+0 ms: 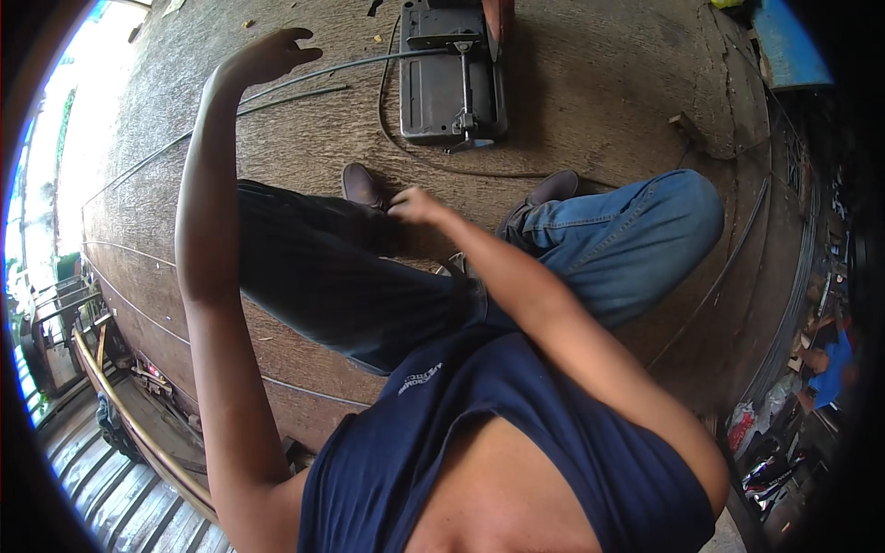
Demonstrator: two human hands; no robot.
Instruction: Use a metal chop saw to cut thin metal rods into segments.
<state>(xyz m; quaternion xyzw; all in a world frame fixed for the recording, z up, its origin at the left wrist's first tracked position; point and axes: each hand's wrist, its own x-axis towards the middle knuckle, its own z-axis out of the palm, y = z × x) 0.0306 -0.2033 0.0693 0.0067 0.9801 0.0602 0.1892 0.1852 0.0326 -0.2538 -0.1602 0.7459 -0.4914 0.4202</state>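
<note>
Left hand [267, 57], upper left of frame: fingers [297, 37] loosely curled, part spread, gripping nothing. Fingertips hang just beside a thin dark steel rod [304, 76] that runs from upper centre down toward the left edge; whether the hand touches the rod cannot be told, the palm covers that bit. A second thin rod [295, 96] lies just below it, roughly parallel, apart from the hand.

Right hand [415, 205], centre frame: fingers bunched narrow, tips pinched down at the knee of the dark trouser leg [323, 276], next to a brown shoe [362, 186]. What they pinch, if anything, cannot be told. This hand is well apart from both rods.

Further out: second brown shoe [551, 189] right of centre, with the blue jeans leg [627, 244] bent toward the right. Grey metal machine base [450, 83] with a clamp handle sits top centre; the first rod reaches its left side. A dark cable [433, 158] loops around its lower edge on the worn wooden platform [599, 101]. Navy shirt [479, 433] fills lower centre. More thin rods [138, 318] cross the platform at left. Curved brass-coloured rail [129, 415] and corrugated sheet [120, 502] lower left. Cluttered scrap [784, 452] lower right.
</note>
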